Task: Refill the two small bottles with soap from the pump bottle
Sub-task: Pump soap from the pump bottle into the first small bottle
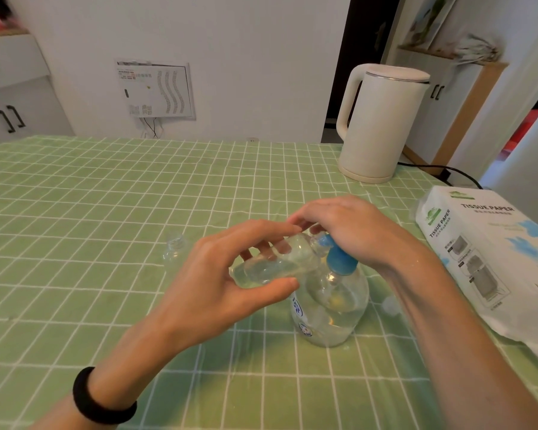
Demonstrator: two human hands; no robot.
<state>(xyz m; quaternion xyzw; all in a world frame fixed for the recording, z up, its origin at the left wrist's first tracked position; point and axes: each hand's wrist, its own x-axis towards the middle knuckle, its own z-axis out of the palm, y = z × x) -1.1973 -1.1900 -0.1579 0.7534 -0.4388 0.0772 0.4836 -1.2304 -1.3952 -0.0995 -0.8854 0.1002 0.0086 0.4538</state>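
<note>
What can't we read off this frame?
Head view:
- Top of the pump bottle: under the right hand.
- Nozzle meeting the held small bottle in the left hand: blurred, clear plastic.
- Fill of the standing small bottle: faint.
- Tissue pack: cut off by the right edge.

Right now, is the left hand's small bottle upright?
No, the left hand holds the small bottle nearly level, mouth toward the pump bottle.

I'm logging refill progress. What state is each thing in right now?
Pump bottle: upright, partly full, right hand curled over its top.
Held small bottle: uncapped, tipped nearly level, mouth at the pump bottle's spout, gripped by left hand.
Second small bottle: upright, uncapped, looks empty.
Kettle: upright, lid closed.
Tissue pack: lying flat.
</note>
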